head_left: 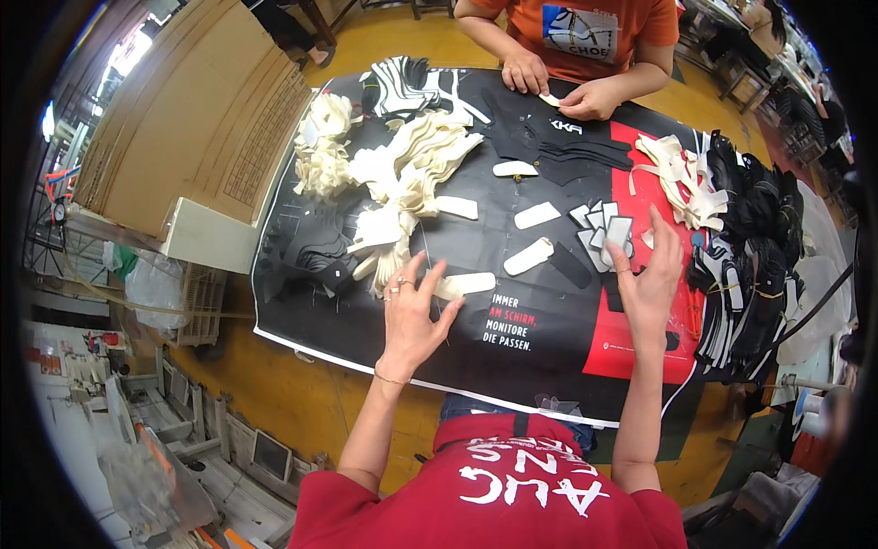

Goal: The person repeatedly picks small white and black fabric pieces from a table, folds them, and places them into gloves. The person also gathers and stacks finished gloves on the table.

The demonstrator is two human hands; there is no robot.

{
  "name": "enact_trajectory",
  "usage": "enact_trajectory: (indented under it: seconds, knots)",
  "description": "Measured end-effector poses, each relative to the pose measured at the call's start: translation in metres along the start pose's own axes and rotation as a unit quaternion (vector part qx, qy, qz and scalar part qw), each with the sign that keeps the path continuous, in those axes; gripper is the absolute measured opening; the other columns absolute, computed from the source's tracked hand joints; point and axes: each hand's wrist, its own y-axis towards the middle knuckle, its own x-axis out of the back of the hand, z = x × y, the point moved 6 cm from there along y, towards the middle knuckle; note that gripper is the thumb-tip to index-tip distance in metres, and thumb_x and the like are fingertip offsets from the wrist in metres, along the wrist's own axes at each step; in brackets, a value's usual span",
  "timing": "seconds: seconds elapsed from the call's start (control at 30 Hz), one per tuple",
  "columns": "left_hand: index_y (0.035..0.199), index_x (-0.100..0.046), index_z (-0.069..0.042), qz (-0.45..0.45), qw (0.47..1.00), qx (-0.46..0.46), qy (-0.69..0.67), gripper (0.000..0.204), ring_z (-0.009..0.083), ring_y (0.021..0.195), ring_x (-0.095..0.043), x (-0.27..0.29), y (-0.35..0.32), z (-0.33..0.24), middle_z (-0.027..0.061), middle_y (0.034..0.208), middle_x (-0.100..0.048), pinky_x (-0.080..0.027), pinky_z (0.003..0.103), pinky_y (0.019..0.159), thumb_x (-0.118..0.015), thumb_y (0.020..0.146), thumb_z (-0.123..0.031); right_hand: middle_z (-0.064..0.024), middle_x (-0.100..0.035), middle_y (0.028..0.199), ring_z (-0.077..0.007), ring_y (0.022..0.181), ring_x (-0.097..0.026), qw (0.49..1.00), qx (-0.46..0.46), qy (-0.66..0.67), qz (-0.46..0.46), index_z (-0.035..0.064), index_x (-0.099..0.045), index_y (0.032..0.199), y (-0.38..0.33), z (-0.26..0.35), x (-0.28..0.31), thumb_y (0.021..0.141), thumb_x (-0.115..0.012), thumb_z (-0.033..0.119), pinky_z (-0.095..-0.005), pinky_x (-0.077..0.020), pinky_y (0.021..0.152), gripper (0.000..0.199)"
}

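While left hand (412,318) and right hand (651,285) spread | patch (619,230) perhaps touched | cream bundle (425,153) ahead

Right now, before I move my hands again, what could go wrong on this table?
The small patches near your right hand overlap in a loose heap, so picking one up might drag others along. The cream fabric pile reaches close to your left hand, so a sideways brush could disturb it. The rings on that hand might also snag the cloth.
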Motion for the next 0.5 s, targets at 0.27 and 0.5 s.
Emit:
enact_trajectory:
  seconds: [0.27,0.5]
  knots:
    - [0.114,-0.067,-0.007,-0.032,0.997,0.007,-0.067,0.036,0.0325,0.116,-0.058,0.005,-0.008,0.009,0.0124,0.124,-0.063,-0.041,0.043,0.099,-0.077,0.082,-0.019,-0.0152,-0.056,0.132,-0.0314,0.119,-0.054,0.945,0.210,0.085,0.236,0.0058,-0.060,0.128,-0.070,0.094,-0.100,0.084,-0.074,0.021,-0.0422,-0.0419,0.099,0.048]
    - [0.117,-0.066,-0.006,-0.072,0.995,0.010,-0.070,0.037,0.0312,0.106,-0.062,0.012,-0.006,0.020,0.0116,0.118,-0.066,-0.045,0.041,0.094,-0.077,0.083,-0.014,-0.0085,-0.058,0.104,-0.0260,0.100,-0.054,0.935,0.199,0.087,0.280,0.0058,-0.066,0.109,-0.082,0.092,-0.120,0.085,-0.073,0.023,-0.0395,-0.0417,0.086,0.030]
